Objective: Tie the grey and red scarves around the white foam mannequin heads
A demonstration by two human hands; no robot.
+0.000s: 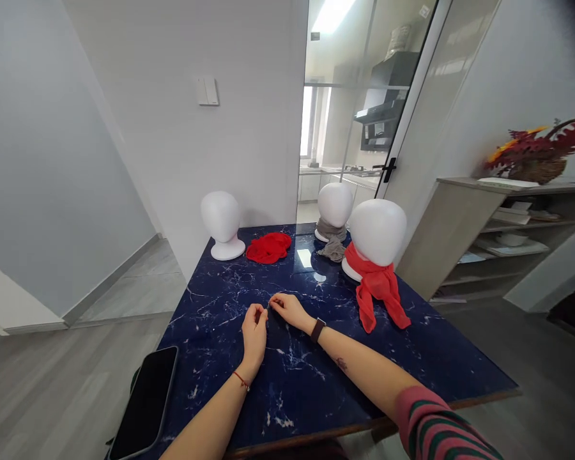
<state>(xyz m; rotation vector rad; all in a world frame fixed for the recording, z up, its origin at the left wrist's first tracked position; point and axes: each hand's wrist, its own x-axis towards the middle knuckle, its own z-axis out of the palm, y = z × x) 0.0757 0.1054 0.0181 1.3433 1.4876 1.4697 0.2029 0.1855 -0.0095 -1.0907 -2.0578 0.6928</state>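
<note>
The bright red cloth (268,248) lies loosely bunched in soft folds on the dark-blue marbled table (211,358), beyond and apart from my left hand (255,329) and right hand (293,311), whose fingertips pinch inward, though I cannot tell whether they grip anything.

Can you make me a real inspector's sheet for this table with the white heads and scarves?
Surface: dark blue marbled table
Job's things: bare head beside bunched red scarf; back head, grey scarf around its neck; front head, wrapped red scarf around its neck
Clutter: phone at near left
Hands: left hand and right hand, fingertips near each other; whether they hold something tiny, I cannot tell
Cables: nothing seen
Surroundings: glass door behind, shelf unit at right
</note>
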